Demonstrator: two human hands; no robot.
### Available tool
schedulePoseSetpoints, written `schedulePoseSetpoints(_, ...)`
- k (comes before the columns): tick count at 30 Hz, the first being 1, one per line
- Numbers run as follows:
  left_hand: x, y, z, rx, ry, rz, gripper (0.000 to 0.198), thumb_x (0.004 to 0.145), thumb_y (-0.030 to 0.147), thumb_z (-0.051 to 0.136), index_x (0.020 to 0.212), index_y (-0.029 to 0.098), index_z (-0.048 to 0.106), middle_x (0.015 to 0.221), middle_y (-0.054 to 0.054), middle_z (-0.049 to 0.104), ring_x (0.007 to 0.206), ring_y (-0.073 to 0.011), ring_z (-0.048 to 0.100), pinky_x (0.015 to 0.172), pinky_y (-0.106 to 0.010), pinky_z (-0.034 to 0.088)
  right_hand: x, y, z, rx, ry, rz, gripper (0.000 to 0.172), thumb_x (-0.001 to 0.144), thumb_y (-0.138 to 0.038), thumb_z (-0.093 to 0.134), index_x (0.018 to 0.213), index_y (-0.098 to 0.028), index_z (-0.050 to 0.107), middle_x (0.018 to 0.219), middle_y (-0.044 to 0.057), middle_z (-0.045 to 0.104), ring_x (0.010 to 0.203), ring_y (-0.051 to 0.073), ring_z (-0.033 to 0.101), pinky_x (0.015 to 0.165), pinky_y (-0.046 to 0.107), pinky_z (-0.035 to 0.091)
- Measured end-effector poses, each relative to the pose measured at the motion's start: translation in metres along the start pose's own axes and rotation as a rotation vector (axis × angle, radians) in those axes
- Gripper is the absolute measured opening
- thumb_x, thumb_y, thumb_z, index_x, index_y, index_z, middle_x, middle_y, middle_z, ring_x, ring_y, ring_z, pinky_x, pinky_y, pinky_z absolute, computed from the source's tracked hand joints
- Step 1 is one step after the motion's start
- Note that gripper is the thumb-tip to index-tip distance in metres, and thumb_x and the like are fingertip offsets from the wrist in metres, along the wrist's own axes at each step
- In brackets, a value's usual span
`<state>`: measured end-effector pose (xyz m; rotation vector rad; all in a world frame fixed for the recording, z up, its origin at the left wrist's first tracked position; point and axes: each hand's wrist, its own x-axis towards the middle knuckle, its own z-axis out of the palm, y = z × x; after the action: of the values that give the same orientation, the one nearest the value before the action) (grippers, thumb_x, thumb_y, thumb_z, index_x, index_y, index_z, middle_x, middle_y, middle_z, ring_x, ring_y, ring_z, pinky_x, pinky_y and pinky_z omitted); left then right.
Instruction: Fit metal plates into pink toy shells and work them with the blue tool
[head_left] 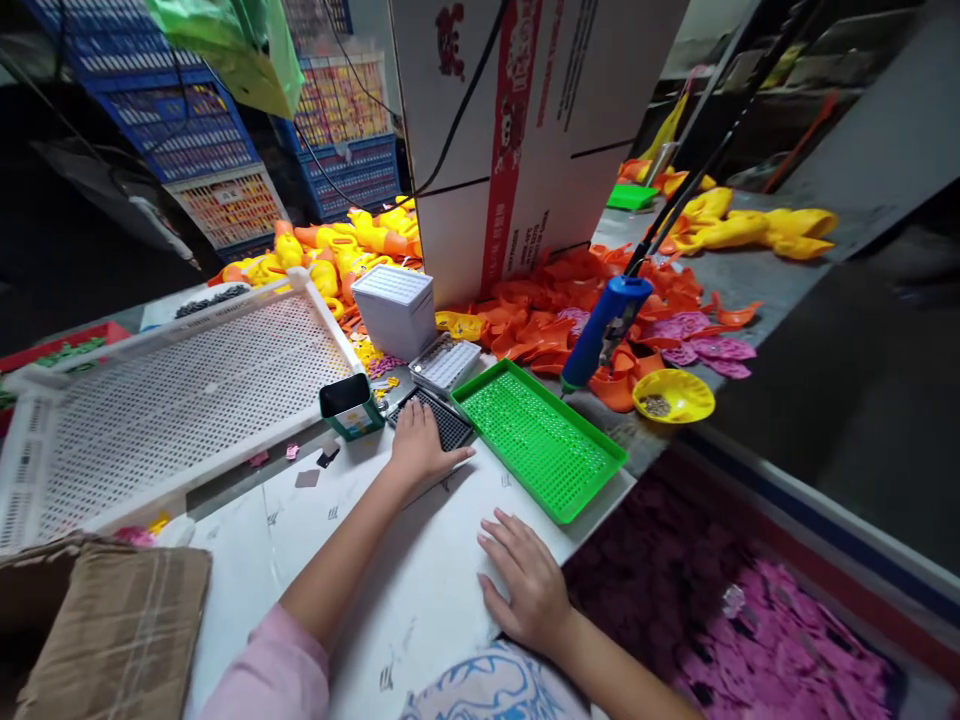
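Observation:
My left hand (pixel 418 442) lies palm down with its fingers stretched over a black gridded tray (pixel 451 428), covering part of it. Just left of that hand stands a small dark green open tin (pixel 351 405). My right hand (pixel 527 580) hovers over or rests on the white tabletop, fingers apart, holding nothing. Beyond it is a bright green perforated tray (pixel 536 440), its grid dotted with small pale bits. Behind the black tray sit a clear-lidded flat case (pixel 445 363) and a white box of small parts (pixel 395 310).
A large white crate tray (pixel 187 380) fills the left side. A blue electric screwdriver (pixel 607 330) hangs over orange plastic parts (pixel 525 320), near a yellow bowl (pixel 673 396) of small screws. A tall carton (pixel 517 140) stands behind; a brown cardboard box (pixel 120 630) is front left.

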<state>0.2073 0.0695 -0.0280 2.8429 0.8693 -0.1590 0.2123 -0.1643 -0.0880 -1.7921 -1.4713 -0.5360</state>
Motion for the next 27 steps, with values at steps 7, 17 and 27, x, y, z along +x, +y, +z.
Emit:
schedulePoseSetpoints(7, -0.014, 0.001, -0.001, 0.027, -0.054, 0.046, 0.098, 0.075, 0.057, 0.061, 0.144, -0.006, 0.033, 0.155, -0.029, 0.020, 0.147, -0.0385, 0.020, 0.121, -0.047, 0.020, 0.004, -0.001, -0.005, 0.041, -0.054, 0.004, 0.032, 0.079, -0.016, 0.051, 0.109, -0.015, 0.063, 0.093, 0.008, 0.075, 0.097, 0.022, 0.069, 0.093, 0.042, 0.055)
schedulePoseSetpoints(17, -0.028, -0.009, 0.013, -0.016, -0.038, 0.208, 0.088, 0.077, 0.051, 0.063, 0.142, -0.003, 0.038, 0.152, -0.031, 0.028, 0.143, -0.0421, 0.028, 0.118, -0.054, 0.026, 0.009, -0.002, -0.010, 0.041, -0.097, -0.003, 0.025, 0.077, -0.014, 0.053, 0.098, -0.018, 0.066, 0.091, 0.006, 0.075, 0.097, 0.022, 0.068, 0.096, 0.042, 0.053)
schedulePoseSetpoints(27, -0.059, -0.001, 0.017, -0.091, -0.105, 0.226, 0.073, 0.080, 0.036, 0.065, 0.139, 0.001, 0.043, 0.152, -0.028, 0.032, 0.143, -0.0371, 0.031, 0.118, -0.050, 0.028, 0.004, -0.001, -0.010, 0.046, -0.119, -0.026, 0.022, 0.078, -0.014, 0.054, 0.095, -0.019, 0.068, 0.093, 0.007, 0.075, 0.100, 0.023, 0.067, 0.097, 0.043, 0.053)
